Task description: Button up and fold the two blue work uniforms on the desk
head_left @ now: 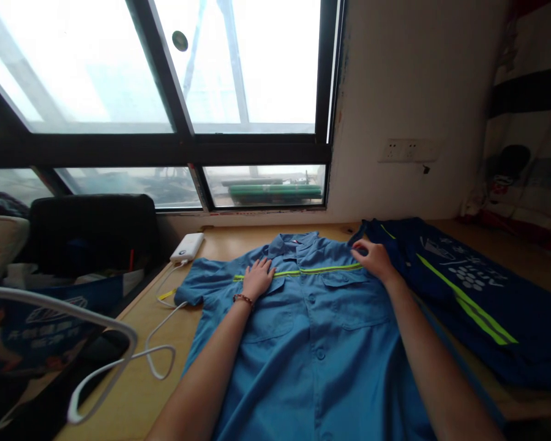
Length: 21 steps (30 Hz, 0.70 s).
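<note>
A blue short-sleeved work shirt (275,367) lies front up on the wooden table, its collar toward the window. A yellow-green reflective stripe crosses its chest above two flap pockets. My left hand (258,278) rests flat on the chest by the stripe, fingers stretched out, a beaded bracelet on the wrist. At the shirt's right shoulder, my right hand (371,257) has thumb and fingers pinched together on the cloth. The sleeve on the left is spread outward; the one on the right is mostly hidden by my right hand and arm.
A dark navy garment (445,288) with reflective stripes and white print lies on the table (138,373) at right. A white power bank (188,247) with a white cable (158,331) sits at left. Beyond stand a black chair (94,236), a window and a wall socket (411,150).
</note>
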Motion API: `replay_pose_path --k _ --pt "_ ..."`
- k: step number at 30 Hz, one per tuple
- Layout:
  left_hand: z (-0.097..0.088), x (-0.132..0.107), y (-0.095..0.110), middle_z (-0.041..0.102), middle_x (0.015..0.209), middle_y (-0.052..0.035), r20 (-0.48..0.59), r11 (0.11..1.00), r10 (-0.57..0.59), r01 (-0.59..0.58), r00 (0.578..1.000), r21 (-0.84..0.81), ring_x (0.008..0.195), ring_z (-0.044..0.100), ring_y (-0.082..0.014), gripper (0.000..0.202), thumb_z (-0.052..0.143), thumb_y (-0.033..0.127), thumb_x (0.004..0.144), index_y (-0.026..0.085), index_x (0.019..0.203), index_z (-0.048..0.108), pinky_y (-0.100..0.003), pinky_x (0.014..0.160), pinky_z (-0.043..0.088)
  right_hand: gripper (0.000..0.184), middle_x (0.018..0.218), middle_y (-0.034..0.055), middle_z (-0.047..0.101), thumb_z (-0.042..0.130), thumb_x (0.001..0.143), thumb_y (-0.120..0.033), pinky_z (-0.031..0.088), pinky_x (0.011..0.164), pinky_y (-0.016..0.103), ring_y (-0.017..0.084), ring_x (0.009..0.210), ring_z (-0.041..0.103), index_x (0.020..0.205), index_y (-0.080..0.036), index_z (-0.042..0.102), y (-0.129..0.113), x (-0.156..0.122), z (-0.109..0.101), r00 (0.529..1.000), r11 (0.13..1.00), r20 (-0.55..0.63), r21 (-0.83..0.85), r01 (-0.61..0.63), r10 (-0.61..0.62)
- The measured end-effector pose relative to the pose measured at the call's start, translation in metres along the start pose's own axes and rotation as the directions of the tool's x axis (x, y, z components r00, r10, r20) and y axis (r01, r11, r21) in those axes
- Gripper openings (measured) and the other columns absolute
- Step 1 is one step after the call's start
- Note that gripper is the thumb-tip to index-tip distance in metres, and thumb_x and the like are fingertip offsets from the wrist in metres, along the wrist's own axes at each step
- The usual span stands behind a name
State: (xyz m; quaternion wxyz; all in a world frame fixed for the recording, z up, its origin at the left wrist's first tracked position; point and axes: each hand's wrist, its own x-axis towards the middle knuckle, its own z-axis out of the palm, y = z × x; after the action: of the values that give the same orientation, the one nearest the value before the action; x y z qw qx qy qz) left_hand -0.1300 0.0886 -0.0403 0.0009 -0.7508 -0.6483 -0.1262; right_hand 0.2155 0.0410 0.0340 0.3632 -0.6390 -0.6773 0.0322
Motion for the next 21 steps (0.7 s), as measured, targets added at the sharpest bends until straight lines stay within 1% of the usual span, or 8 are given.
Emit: replay_pose_path --k 2,3,5,7,10,13,17,21 --pt "0.001 0.001 -0.003 0.036 0.135 -0.0013 -0.016 1.0 0.008 -0.008 1.0 0.001 0.124 0.027 -0.022 0.043 0.028 0.044 0.086 0.027 0.123 0.043 -0.043 0.1 0.021 0.034 0.077 0.005 0.067 0.045 0.077 -0.046 0.045 0.058 0.025 0.017 0.064 0.061 0.083 -0.018 0.064 -0.015 0.0 0.012 0.955 0.972 0.27 0.228 0.062 -0.124" --pt "0.001 0.001 -0.004 0.036 0.135 -0.0014 -0.022 1.0 0.015 -0.015 1.0 0.001 0.124 0.028 -0.0221 0.044 0.029 0.044 0.086 0.026 0.122 0.044 -0.043 0.1 0.022 0.038 0.077 0.0049 0.067 0.042 0.079 -0.048 0.046 0.057 0.025 0.016 0.061 0.061 0.083 -0.017 0.064 -0.017 -0.001 0.021 0.946 0.96 0.3 0.276 0.04 -0.126" --pt "0.001 0.001 -0.005 0.037 0.135 -0.0018 -0.034 1.0 0.029 -0.029 0.999 0.0 0.124 0.028 -0.0224 0.044 0.029 0.045 0.085 0.026 0.122 0.044 -0.043 0.099 0.023 0.043 0.085 0.0066 0.066 0.036 0.081 -0.049 0.047 0.065 0.027 0.017 0.07 0.062 0.088 -0.017 0.063 -0.014 -0.005 0.041 0.978 0.972 0.193 0.234 0.03 -0.077" --pt "0.002 0.001 -0.004 0.038 0.134 -0.002 -0.039 0.999 0.035 -0.035 0.999 -0.004 0.124 0.028 -0.0224 0.044 0.029 0.045 0.085 0.026 0.121 0.045 -0.044 0.099 0.023 0.043 0.105 0.0082 0.061 0.04 0.08 -0.049 0.043 0.082 0.032 0.021 0.096 0.056 0.101 -0.017 0.06 -0.006 -0.01 0.061 0.989 0.993 0.108 0.074 0.09 -0.098" --pt "0.003 0.0 -0.003 0.038 0.134 -0.0031 -0.044 1.0 -0.002 0.002 0.999 -0.003 0.124 0.028 -0.0243 0.045 0.029 0.047 0.084 0.027 0.121 0.045 -0.047 0.1 0.021 0.054 0.129 0.0047 0.044 0.043 0.077 -0.054 0.027 0.098 0.042 0.026 0.12 0.035 0.121 -0.024 0.048 0.009 -0.017 0.082 0.964 0.972 0.245 -0.178 0.151 -0.105" --pt "0.002 -0.003 -0.003 0.036 0.134 -0.0073 -0.077 0.994 -0.101 0.103 0.992 0.026 0.125 0.023 -0.0295 0.05 0.029 0.052 0.081 0.025 0.12 0.047 -0.054 0.099 0.014 0.057 0.135 -0.0003 0.036 0.036 0.077 -0.061 0.018 0.099 0.051 0.03 0.124 0.026 0.127 -0.032 0.039 0.025 -0.016 0.086 0.947 0.937 0.319 -0.339 0.091 0.023" --pt "-0.001 -0.008 -0.005 0.03 0.138 -0.0094 -0.091 0.967 -0.251 0.254 0.964 0.029 0.126 0.015 -0.039 0.056 0.028 0.056 0.079 0.025 0.121 0.047 -0.065 0.093 0.008 0.058 0.135 -0.0014 0.036 0.036 0.077 -0.061 0.019 0.097 0.054 0.031 0.124 0.026 0.127 -0.033 0.038 0.05 -0.008 0.078 0.957 0.913 0.267 -0.407 0.007 0.112" --pt "-0.002 -0.008 -0.007 0.025 0.141 -0.0076 -0.017 0.949 -0.315 0.315 0.949 -0.006 0.125 0.013 -0.0433 0.058 0.025 0.058 0.078 0.029 0.126 0.041 -0.07 0.088 0.008 0.039 0.124 0.0035 0.05 0.037 0.084 -0.036 0.031 0.097 0.038 0.022 0.118 0.04 0.117 -0.023 0.052 0.056 -0.007 0.081 0.97 0.943 0.24 -0.329 0.041 0.042"
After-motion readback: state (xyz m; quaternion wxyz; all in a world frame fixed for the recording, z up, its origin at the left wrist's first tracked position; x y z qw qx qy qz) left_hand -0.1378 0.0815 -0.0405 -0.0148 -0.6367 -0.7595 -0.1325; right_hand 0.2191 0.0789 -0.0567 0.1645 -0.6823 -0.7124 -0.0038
